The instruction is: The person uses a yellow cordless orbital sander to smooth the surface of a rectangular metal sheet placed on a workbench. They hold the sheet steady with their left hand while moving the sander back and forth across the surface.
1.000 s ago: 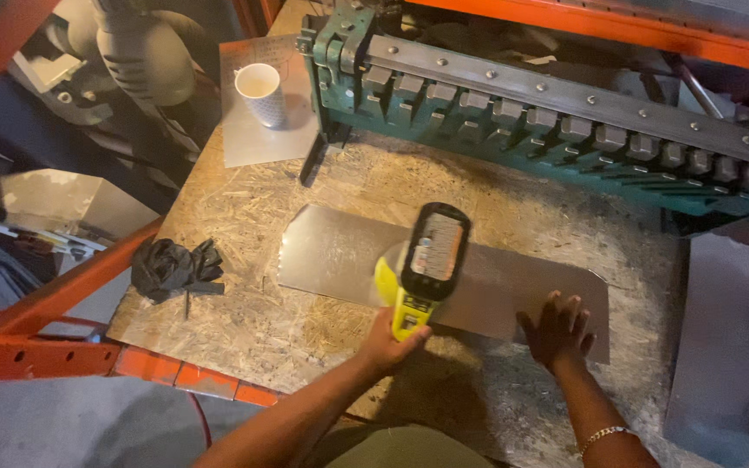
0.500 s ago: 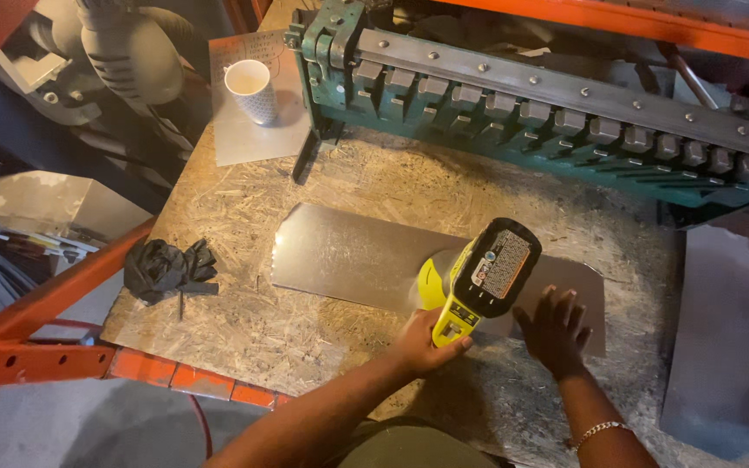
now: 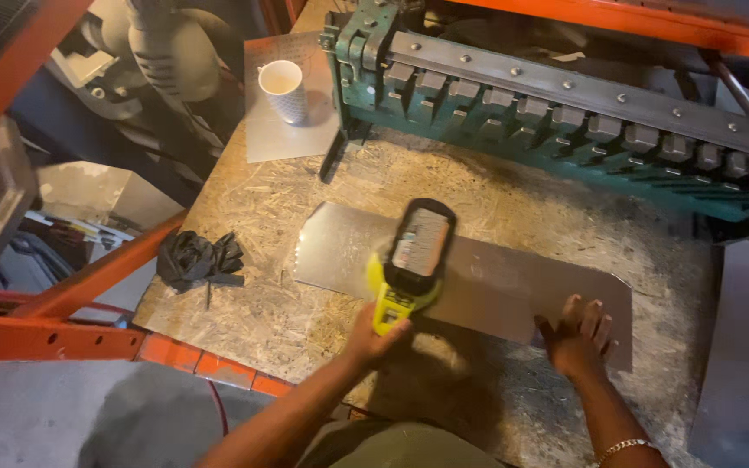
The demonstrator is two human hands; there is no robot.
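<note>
Left hand (image 3: 374, 336) is gripping a yellow power tool (image 3: 413, 260) over a metal sheet (image 3: 496, 286); right hand (image 3: 576, 334) is pressing flat, fingers spread, on the sheet atop the desk (image 3: 244, 303).

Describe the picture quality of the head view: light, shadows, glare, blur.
Head view: warm, dim indoor light; the metal sheet shows a soft sheen, no harsh glare. The yellow power tool in the left hand is motion-blurred, its head smeared. The right hand lying on the sheet is fairly sharp. A dark shadow falls on the workbench below the hands. The paper cup is crisp.
</note>
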